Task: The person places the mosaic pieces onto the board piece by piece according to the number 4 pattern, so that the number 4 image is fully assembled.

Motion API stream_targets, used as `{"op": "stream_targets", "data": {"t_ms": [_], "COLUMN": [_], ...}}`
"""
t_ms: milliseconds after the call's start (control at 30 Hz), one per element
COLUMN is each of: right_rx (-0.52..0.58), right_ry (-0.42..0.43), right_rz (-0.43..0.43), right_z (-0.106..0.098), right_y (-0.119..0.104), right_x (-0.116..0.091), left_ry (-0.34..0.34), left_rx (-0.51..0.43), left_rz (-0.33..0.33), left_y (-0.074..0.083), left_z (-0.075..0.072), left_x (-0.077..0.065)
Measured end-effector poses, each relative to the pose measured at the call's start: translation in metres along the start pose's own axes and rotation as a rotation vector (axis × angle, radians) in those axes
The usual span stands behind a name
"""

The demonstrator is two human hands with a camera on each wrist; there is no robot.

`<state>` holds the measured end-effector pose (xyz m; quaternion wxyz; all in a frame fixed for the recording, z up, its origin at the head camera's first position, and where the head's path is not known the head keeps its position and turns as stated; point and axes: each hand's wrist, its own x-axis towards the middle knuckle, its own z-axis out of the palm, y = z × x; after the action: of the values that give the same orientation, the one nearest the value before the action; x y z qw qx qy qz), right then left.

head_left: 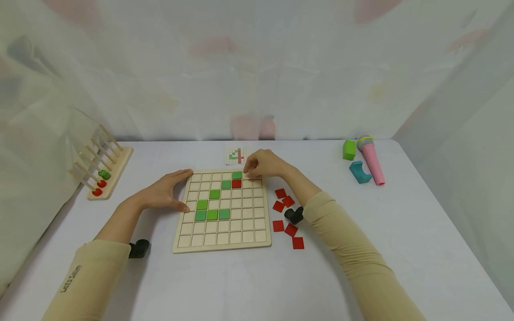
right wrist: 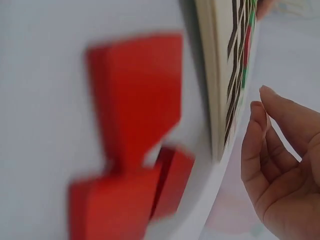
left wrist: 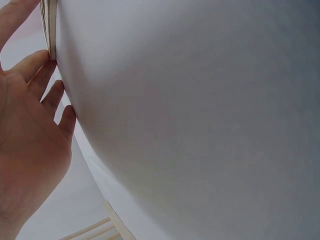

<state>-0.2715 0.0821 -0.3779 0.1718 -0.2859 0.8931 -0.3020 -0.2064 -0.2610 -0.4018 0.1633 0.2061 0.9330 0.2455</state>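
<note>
Right hand (head_left: 264,165), thumb near index, can't tell if pinching; pale square wooden grid board (head_left: 236,225) below, left hand (head_left: 162,191) spread at left edge.

Between the left arm (head_left: 120,218) and right arm (head_left: 341,236), the table (head_left: 217,285) in front of the grid board (head_left: 222,248) offers passage. Red tiles (head_left: 278,226) clutter the board's right side — farther left, a peg rack (head_left: 114,171) stands.
</note>
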Motion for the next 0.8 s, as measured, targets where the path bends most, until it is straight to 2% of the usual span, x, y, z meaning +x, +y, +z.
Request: {"op": "stream_targets", "data": {"t_ms": [200, 500, 800], "right_rx": [-0.003, -0.006, 0.128], "right_ry": [-0.041, -0.132, -0.337], "right_rz": [0.041, 0.080, -0.018], "right_z": [-0.012, -0.021, -0.030], "right_y": [0.019, 0.045, 0.055], "right_x": [-0.014, -0.030, -0.045], "left_ry": [0.001, 0.001, 0.000], "left_rx": [0.009, 0.016, 0.008], "left_rz": [0.003, 0.012, 0.000], "left_y": [0.000, -0.003, -0.001], "left_z": [-0.001, 0.000, 0.000], "left_x": [0.001, 0.003, 0.001]}}
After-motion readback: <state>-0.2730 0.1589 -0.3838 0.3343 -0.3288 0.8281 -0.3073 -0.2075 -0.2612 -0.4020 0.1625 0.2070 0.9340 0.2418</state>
